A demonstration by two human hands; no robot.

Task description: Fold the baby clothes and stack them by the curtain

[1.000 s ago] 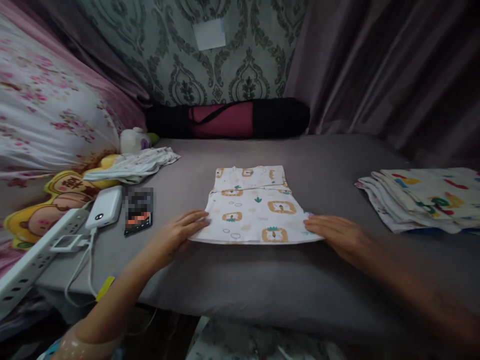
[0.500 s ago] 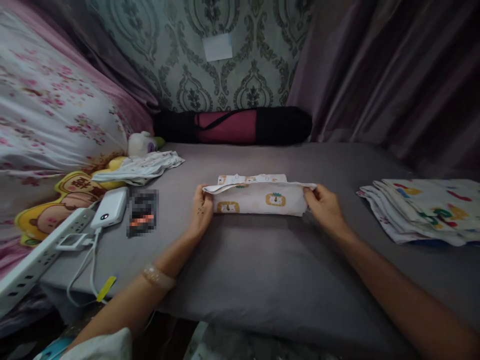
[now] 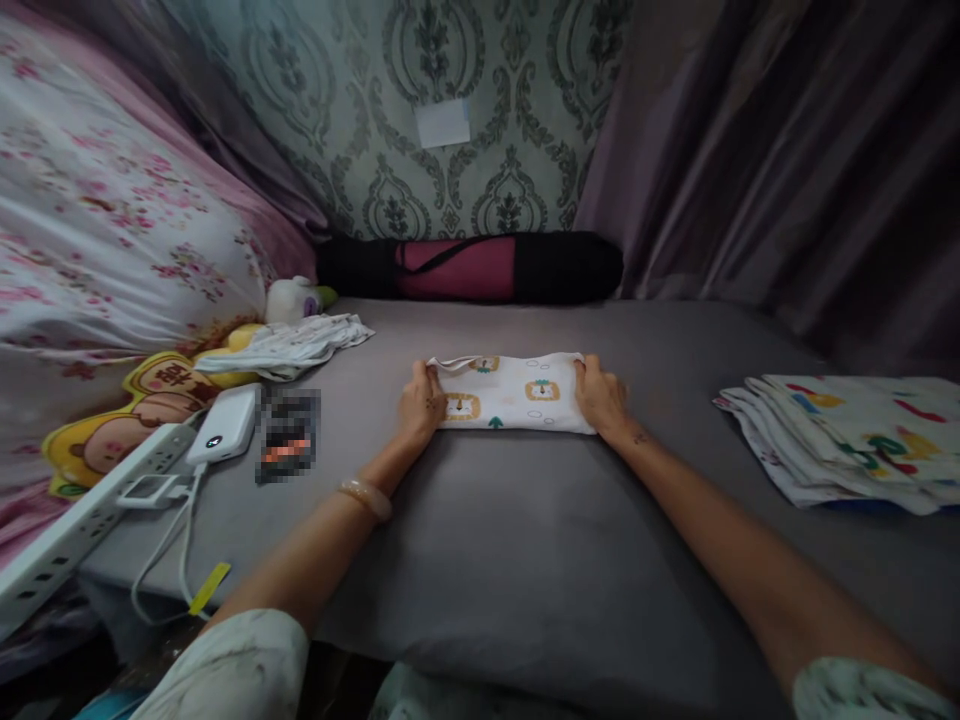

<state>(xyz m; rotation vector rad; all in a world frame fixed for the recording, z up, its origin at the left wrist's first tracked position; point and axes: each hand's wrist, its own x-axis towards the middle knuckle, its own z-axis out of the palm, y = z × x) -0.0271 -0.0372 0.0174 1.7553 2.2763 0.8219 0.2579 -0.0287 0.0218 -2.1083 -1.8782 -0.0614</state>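
A white cloth [image 3: 514, 392] printed with yellow lion faces and small green trees lies folded into a flat rectangle on the grey bed sheet. My left hand [image 3: 421, 402] grips its left end, the fingers curled at the far corner, where a loose fold shows along the edge. At the other end my right hand [image 3: 600, 398] is closed on the far right corner, fingertips partly hidden. A pale bangle [image 3: 367, 498] circles my left wrist.
Folded patterned cloths [image 3: 855, 440] lie stacked at the right. To the left are a crumpled white cloth [image 3: 300, 345], a white power bank [image 3: 225, 425], cables and a power strip [image 3: 90, 520]. A black and maroon long bag [image 3: 465, 268] lies along the wall.
The cloth's upper flap has gone over the far strip, so the bundle now lies as one flat rectangle. Both hands have moved inward and stay at its ends.
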